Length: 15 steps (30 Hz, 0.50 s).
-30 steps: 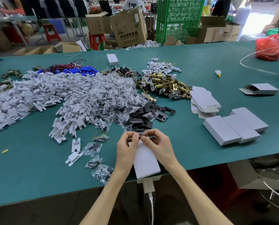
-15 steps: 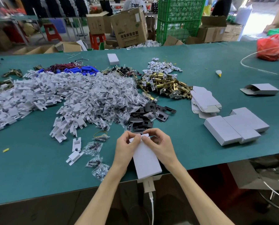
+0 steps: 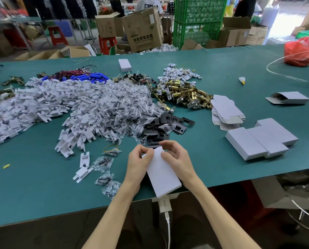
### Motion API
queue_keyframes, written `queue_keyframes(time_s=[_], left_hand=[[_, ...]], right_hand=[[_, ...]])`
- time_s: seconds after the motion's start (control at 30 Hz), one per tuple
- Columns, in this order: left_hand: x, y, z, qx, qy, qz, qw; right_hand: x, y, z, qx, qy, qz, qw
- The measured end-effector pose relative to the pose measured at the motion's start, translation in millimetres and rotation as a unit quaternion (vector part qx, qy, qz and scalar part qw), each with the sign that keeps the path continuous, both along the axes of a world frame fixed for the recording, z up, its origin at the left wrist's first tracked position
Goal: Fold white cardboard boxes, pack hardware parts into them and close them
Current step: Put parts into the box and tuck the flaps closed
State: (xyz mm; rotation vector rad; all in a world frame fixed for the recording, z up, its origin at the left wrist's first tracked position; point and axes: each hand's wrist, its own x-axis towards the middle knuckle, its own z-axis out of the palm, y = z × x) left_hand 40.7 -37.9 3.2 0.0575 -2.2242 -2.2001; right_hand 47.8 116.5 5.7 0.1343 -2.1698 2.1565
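A white cardboard box (image 3: 163,175) lies near the front edge of the green table (image 3: 33,186), its long side pointing away from me. My left hand (image 3: 140,159) and my right hand (image 3: 177,157) both pinch the flap at its far end with curled fingers. Just beyond the box lies a heap of black metal plates (image 3: 160,126). Brass latch parts (image 3: 182,94) sit farther back. Three closed white boxes (image 3: 259,139) lie side by side at the right. A stack of flat box blanks (image 3: 225,112) rests behind them.
A large heap of white plastic pieces (image 3: 33,105) and small clear screw bags (image 3: 121,108) covers the left and middle. Loose bags (image 3: 105,178) lie left of my hands. A half-open box (image 3: 288,97) and a red bag (image 3: 299,51) sit at the far right.
The far-end flap has come down over the box opening, hiding the dark parts seen inside earlier. Both hands stay at that end.
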Motion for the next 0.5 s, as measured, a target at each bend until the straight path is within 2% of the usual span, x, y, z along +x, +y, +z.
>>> queue_keyframes(time_s=[0.5], left_hand=[[4.6, -2.5, -5.0, 0.037, 0.028, -0.022, 0.999]], right_hand=[[0.5, 2.1, -0.2, -0.022, 0.002, -0.028, 0.999]])
